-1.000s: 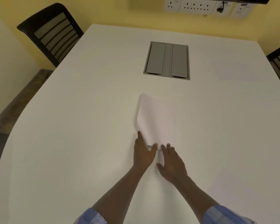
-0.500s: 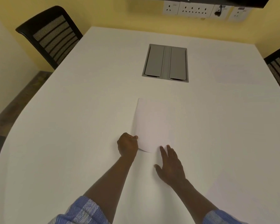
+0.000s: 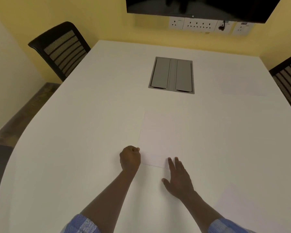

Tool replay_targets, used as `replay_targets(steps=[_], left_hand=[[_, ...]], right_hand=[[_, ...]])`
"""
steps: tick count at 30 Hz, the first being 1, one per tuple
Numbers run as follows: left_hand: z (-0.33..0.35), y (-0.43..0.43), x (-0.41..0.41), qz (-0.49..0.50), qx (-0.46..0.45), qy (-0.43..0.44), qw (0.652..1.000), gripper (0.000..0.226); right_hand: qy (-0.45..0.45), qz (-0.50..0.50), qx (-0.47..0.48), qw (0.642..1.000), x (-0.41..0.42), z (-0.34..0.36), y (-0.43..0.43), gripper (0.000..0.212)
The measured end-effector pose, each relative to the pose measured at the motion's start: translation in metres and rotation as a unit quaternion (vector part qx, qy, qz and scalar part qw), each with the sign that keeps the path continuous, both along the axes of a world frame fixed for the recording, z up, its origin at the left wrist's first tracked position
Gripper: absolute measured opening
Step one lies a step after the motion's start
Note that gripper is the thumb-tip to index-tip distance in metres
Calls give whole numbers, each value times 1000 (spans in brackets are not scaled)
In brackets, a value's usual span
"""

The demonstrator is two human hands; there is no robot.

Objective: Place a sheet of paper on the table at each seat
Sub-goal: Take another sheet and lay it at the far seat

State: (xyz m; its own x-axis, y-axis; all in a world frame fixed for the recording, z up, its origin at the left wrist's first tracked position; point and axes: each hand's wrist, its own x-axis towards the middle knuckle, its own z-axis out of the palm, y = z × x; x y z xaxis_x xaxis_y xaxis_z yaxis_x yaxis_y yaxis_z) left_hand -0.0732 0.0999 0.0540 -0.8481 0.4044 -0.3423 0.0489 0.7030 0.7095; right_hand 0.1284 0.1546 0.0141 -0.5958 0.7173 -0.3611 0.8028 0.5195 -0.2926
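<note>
A white sheet of paper (image 3: 160, 138) lies flat on the white table (image 3: 91, 132), just ahead of my hands. My left hand (image 3: 130, 159) is curled into a fist at the sheet's near-left corner, thumb touching its edge; I cannot tell whether it pinches the paper. My right hand (image 3: 178, 177) lies flat on the table with fingers apart, two fingertips resting on the sheet's near edge. Another faint sheet (image 3: 244, 86) lies by the right chair (image 3: 289, 81), and one more sheet (image 3: 245, 199) lies at the near right.
A grey cable hatch (image 3: 172, 75) is set into the table's middle. A black mesh chair (image 3: 60, 49) stands at the far left. A dark screen (image 3: 200, 7) and wall sockets (image 3: 200, 25) are on the yellow wall beyond.
The sheet, held curled up off the table a second ago, now lies flat. My left hand has closed into a fist at its left corner. The right hand has barely moved.
</note>
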Motion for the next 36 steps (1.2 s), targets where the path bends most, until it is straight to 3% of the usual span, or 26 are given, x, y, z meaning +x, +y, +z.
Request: replay_targets(steps=[3,7,16,25,27,29,32,34,36], left_hand=[[0,-11,13,-50,-33,-6,998,27],[-8,-24,31,-96,-120,-8,988,58],[-11,-10,35,-16,-110,-52,992,65],[-27,6,12,52,-114,-91,988,53],[-28,8,7,70,-85,-125,986,39],[-28,7,2,86,-53,-166,981,6],[-25,9,1,81,-33,-183,979,38],[-22,7,3,76,-38,-172,981,40],[-17,3,6,82,-39,-156,984,25]], right_hand=[[-17,6,-17,1000,0,8,1,91],[-27,8,-38,999,-2,13,3,91],[-28,13,-31,999,-1,6,12,89],[-20,15,30,999,-6,-7,12,86],[-17,15,29,999,-5,-8,13,85],[-15,17,32,999,-3,-8,14,84],[-15,19,38,999,-2,-8,17,84],[-15,19,43,999,-2,-8,18,83],[-13,13,44,999,-2,-7,18,83]])
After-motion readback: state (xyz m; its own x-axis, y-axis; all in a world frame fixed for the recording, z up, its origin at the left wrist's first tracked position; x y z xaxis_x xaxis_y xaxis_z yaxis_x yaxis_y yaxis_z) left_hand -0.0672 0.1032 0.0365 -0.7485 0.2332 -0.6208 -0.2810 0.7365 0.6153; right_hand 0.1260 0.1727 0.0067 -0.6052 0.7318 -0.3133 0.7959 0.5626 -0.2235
